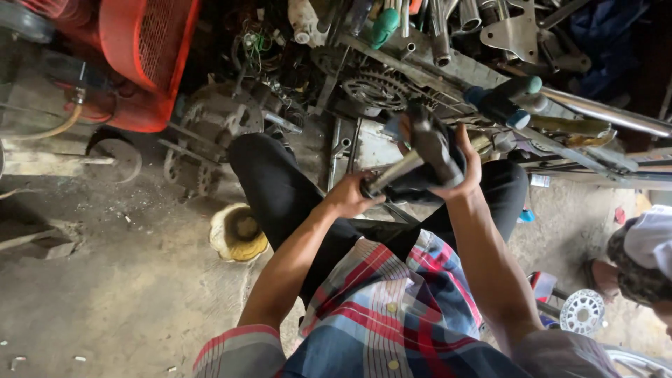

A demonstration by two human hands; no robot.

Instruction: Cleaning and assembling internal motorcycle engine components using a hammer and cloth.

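Observation:
My left hand [348,196] grips the lower end of a shiny metal tube [393,172] that rises to the right above my knees. My right hand [463,168] is wrapped around a dark, black padded part [428,143] fitted on the upper end of that tube, thumb raised. I am squatting; my black trousers [280,189] and plaid shirt [392,308] fill the lower middle. Both hands hold the same assembly, close together, over a pile of metal parts.
A red machine [143,49] stands at the top left. Sprockets [374,87], tubes and bike parts crowd the top. A long chrome tube [609,112] runs right. A yellowish bowl [238,232] sits on the dirty floor. Another person's head [640,255] is at the right edge.

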